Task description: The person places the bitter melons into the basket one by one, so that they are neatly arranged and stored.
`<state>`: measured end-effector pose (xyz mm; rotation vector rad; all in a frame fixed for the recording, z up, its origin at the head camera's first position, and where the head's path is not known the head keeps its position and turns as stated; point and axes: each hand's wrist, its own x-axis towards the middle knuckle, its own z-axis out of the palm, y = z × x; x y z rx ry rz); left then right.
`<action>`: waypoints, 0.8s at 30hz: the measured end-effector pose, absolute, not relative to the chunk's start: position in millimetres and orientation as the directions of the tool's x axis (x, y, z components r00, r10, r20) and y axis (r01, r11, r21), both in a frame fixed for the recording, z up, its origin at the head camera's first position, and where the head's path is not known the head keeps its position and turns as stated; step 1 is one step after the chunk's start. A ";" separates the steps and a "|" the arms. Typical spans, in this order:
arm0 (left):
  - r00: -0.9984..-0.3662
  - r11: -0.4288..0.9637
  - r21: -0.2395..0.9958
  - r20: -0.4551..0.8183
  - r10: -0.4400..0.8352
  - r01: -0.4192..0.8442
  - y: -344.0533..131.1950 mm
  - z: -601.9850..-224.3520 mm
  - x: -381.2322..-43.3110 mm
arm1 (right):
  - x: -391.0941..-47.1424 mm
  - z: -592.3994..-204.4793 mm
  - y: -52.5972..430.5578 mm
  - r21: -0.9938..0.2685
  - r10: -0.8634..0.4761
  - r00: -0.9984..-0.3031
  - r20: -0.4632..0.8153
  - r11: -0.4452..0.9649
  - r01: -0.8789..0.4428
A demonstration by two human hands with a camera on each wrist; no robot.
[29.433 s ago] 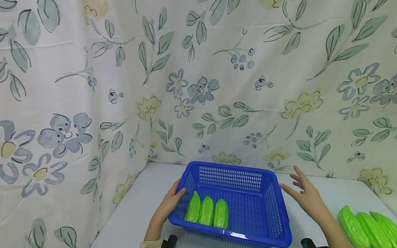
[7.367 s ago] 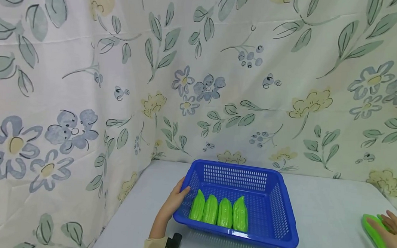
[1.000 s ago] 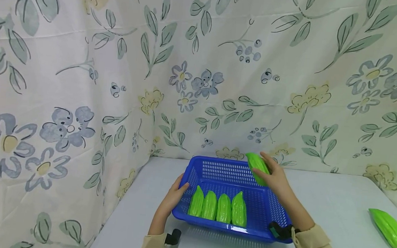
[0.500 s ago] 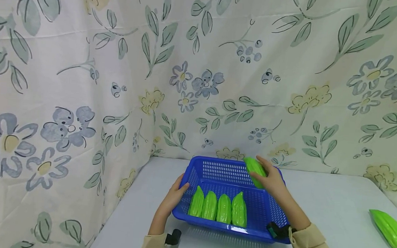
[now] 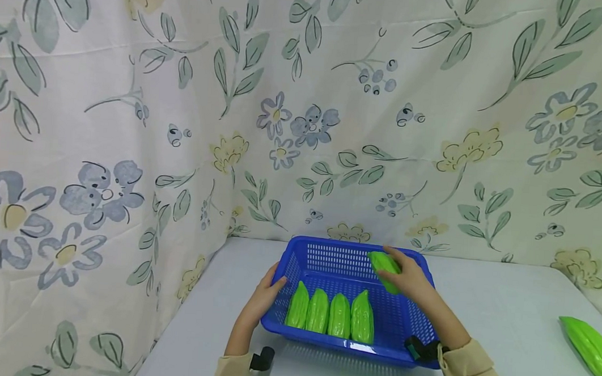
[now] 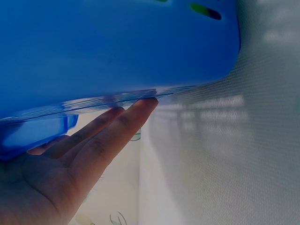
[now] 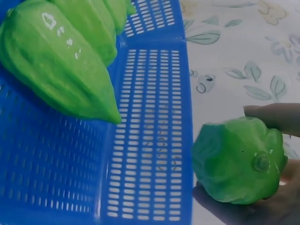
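Note:
My left hand [image 5: 260, 302] grips the left rim of a blue perforated plastic basket [image 5: 394, 356], thumb over the rim. In the left wrist view, the fingers [image 6: 117, 129] reach along the outside, under the basket. My right hand [image 5: 412, 278] holds a bright green bitter melon [image 5: 381, 265] above the basket's back right part, thumb on one side and fingers on the other. Seen end-on in the right wrist view, this bitter melon [image 7: 229, 161] overlaps the background beyond the basket wall [image 7: 145, 140]. Several bitter melons [image 5: 339, 316] lie side by side along the basket's front left.
Another bitter melon [image 5: 590, 349] lies on the white table [image 5: 509, 312] at the far right. A floral curtain [image 5: 342, 173] hangs behind the table and along its left side. Each wrist wears a black camera mount [image 5: 263, 358].
Over the last second my right hand lowers the held bitter melon slightly toward the basket. Since the oldest frame one more bitter melon lies in the basket and fewer lie on the table. The left hand stays put.

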<state>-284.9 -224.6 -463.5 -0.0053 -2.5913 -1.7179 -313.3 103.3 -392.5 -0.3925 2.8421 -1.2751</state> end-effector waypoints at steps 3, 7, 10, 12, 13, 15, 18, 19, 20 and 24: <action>-0.999 0.384 0.923 0.034 -0.014 0.026 -224.6 -463.9 -284.6 | -313.2 -392.7 103.0 -0.711 -0.236 -0.969 0.074 0.669 -0.217; -0.999 0.383 0.923 0.037 -0.013 0.029 -224.9 -464.8 -284.8 | -312.8 -393.1 103.4 -0.688 -0.265 -0.963 0.042 0.691 -0.220; -0.999 0.387 0.922 0.036 -0.014 0.028 -225.2 -465.4 -285.3 | -312.1 -392.3 104.3 -0.672 -0.300 -0.954 0.021 0.702 -0.236; -0.999 0.390 0.921 0.035 -0.014 0.027 -225.3 -465.5 -285.6 | -311.6 -391.1 105.0 -0.662 -0.315 -0.949 0.000 0.712 -0.236; -0.999 0.391 0.920 0.035 -0.014 0.027 -225.3 -465.6 -285.8 | -311.4 -390.6 105.3 -0.656 -0.320 -0.947 -0.012 0.718 -0.234; -0.999 0.391 0.920 0.034 -0.015 0.026 -225.4 -465.6 -285.9 | -310.7 -389.0 105.6 -0.643 -0.325 -0.945 -0.037 0.731 -0.227; -0.999 0.390 0.920 0.034 -0.015 0.025 -225.5 -465.7 -285.8 | -310.1 -386.6 105.5 -0.623 -0.335 -0.939 -0.079 0.752 -0.215; -0.999 0.389 0.921 0.033 -0.015 0.025 -225.6 -465.8 -285.6 | -310.0 -386.1 105.4 -0.619 -0.339 -0.936 -0.091 0.756 -0.214; -0.999 0.388 0.921 0.032 -0.015 0.024 -225.6 -465.8 -285.5 | -310.1 -385.6 105.4 -0.613 -0.344 -0.933 -0.102 0.761 -0.214; -0.999 0.391 0.920 0.032 -0.014 0.024 -226.1 -466.2 -286.1 | -312.1 -385.4 105.7 -0.611 -0.364 -0.920 -0.142 0.764 -0.208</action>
